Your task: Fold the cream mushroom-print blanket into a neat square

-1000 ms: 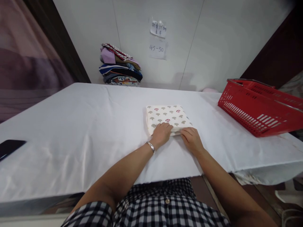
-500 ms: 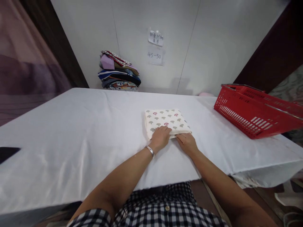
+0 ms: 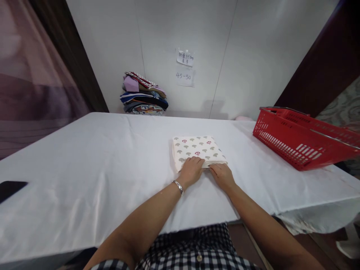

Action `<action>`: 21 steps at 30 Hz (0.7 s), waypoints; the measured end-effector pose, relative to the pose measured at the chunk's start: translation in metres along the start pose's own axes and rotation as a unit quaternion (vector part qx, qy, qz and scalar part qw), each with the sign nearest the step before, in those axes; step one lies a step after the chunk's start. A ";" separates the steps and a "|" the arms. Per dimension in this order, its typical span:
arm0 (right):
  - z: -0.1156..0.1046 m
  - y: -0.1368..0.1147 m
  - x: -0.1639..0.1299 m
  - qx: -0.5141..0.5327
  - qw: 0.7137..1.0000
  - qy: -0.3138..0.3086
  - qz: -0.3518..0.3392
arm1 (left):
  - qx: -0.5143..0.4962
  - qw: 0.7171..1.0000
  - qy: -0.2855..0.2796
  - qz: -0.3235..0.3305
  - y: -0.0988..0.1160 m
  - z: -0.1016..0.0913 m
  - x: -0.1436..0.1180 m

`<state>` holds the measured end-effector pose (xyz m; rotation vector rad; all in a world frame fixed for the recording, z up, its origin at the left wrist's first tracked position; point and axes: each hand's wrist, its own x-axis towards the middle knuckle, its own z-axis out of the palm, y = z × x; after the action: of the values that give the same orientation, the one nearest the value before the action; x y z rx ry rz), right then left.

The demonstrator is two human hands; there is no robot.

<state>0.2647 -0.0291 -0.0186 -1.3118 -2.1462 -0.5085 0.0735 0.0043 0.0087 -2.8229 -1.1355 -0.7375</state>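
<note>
A cream cloth [image 3: 194,147], printed with grey-green and red mushrooms, lies folded into a thick, layered rectangle on the white-covered table. At its near edge, left of the middle, my left hand [image 3: 192,170] is closed, fingers over the top and the thumb side hidden. A silver bracelet [image 3: 178,186] circles that wrist. My right hand [image 3: 222,175] grips the same edge a little further right, its fingertips at the lower layers. Between the two hands the stacked fold edges show. The underside of the cloth is out of sight.
To the right stands a red plastic basket [image 3: 298,140] with metal handles. Several folded fabrics make a pile [image 3: 144,95] at the back left by the wall. A dark flat object [image 3: 11,188] lies at the left edge. Two paper signs [image 3: 185,67] hang on the wall.
My view has tilted up slightly, so everything sits lower in the picture. Both hands stay at the cloth's near edge, with hardly any shift against it.
</note>
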 end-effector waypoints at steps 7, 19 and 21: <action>-0.005 0.002 0.001 -0.008 0.999 0.001 0.053 | 0.027 1.000 -0.009 -0.009 0.001 0.000 0.004; -0.008 0.026 0.005 -0.022 0.998 0.014 0.051 | 0.068 0.997 0.020 0.032 -0.005 0.005 0.006; -0.006 0.027 0.005 -0.022 0.998 -0.006 0.050 | 0.072 0.997 0.007 0.032 -0.006 0.008 0.006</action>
<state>0.2887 -0.0164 -0.0101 -1.4413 -2.0778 -0.5107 0.0770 0.0144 0.0031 -2.7152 -1.0458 -0.6428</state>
